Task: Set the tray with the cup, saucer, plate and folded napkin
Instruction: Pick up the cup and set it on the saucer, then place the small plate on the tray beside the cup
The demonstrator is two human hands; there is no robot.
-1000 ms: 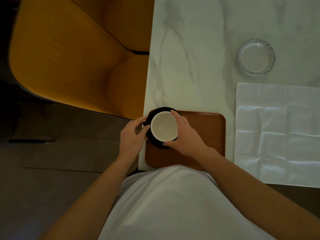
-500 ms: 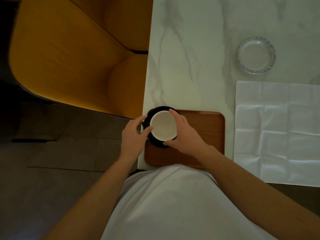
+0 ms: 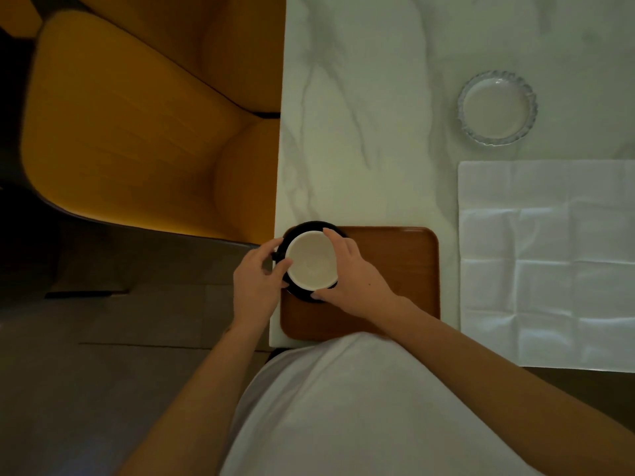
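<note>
Seating the cup. The left hand (image 3: 256, 276) curls its fingers (image 3: 275, 247) about the handle side of the round white-lined ceramic cup (image 3: 312, 261), which stands on the black round saucer (image 3: 311, 225) at the far-left corner of the brown wooden tray (image 3: 395, 266); the right hand (image 3: 354, 273) wraps the opposite wall. Centre the cup in the saucer before letting go. Right of the fingers on the marble counter (image 3: 360, 132) wait the fluted clear glass plate (image 3: 497, 108) and unfolded white napkin (image 3: 546, 262).

I see both my forearms reaching forward and inward from the bottom of the view, bare to the wrists. My left hand (image 3: 256, 280) sits with fingers curled, thumb and fingertips pinching inward. My right hand (image 3: 350, 274) is cupped, its fingers arched over and its thumb tucked low, facing the left.
</note>
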